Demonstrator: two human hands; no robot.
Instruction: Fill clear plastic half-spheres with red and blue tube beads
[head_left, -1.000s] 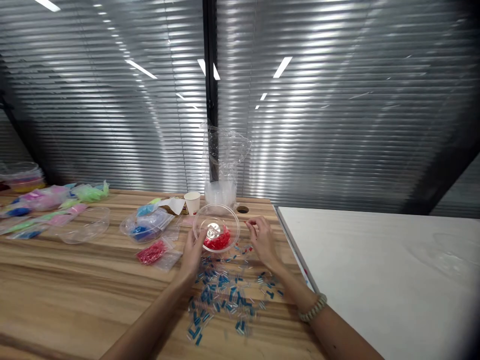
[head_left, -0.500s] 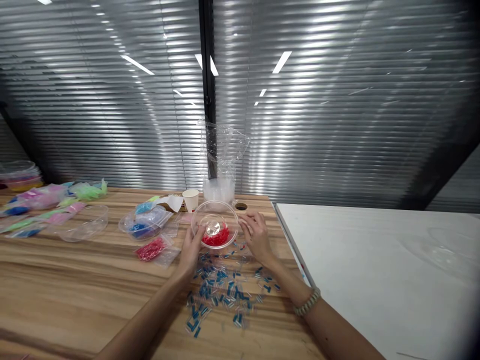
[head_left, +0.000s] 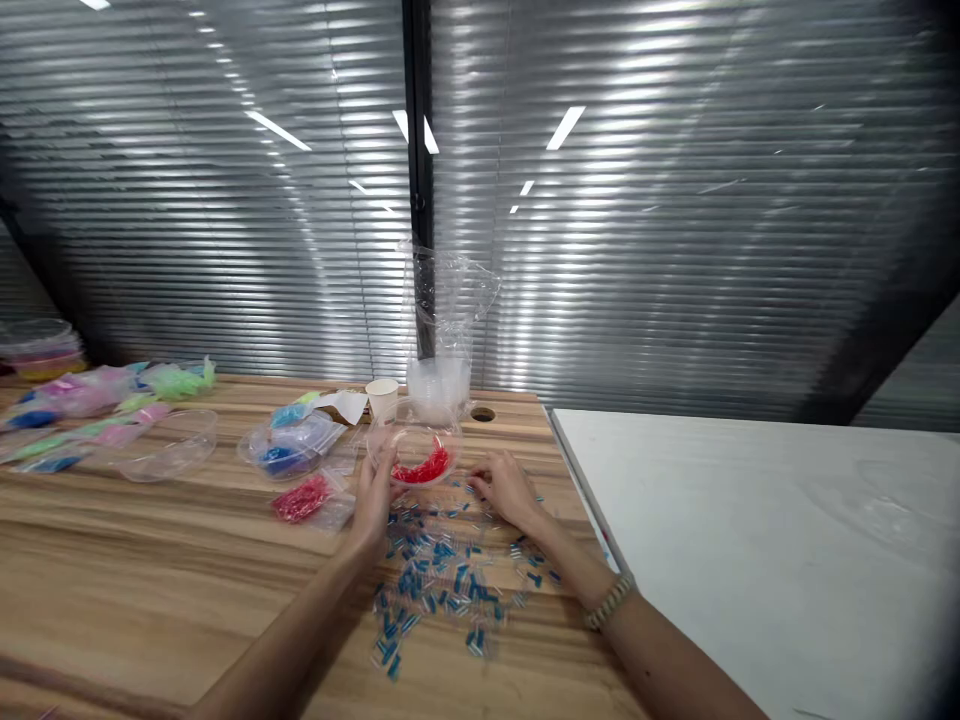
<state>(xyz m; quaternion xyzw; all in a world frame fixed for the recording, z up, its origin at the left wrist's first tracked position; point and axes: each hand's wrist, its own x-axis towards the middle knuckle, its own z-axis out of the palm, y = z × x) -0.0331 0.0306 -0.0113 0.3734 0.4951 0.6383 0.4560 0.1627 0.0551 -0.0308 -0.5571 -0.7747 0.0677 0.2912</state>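
Note:
My left hand [head_left: 373, 500] grips the left rim of a clear plastic bowl [head_left: 411, 440], tilted towards me. Bright red small pieces [head_left: 427, 466] lie along the bowl's lower side. Just right of the bowl, apart from it, my right hand [head_left: 506, 487] is low over the table with its fingers curled and the tips close together. Whatever may be between those fingertips is too small to make out. Many small blue-and-clear tube-like pieces [head_left: 442, 575] are scattered on the wood below and between both hands.
Left of the bowl lie a bag of red pieces [head_left: 304, 498], a clear container with blue contents [head_left: 289, 450] and an empty clear bowl [head_left: 169, 450]. Behind stand a paper cup [head_left: 382, 397] and bagged clear containers [head_left: 439, 385]. A white table [head_left: 735, 540] adjoins on the right.
My right hand has come off the bowl's right rim and dropped towards the table. The bowl has shifted left and slightly down in my left hand, and the red pieces have shifted inside it.

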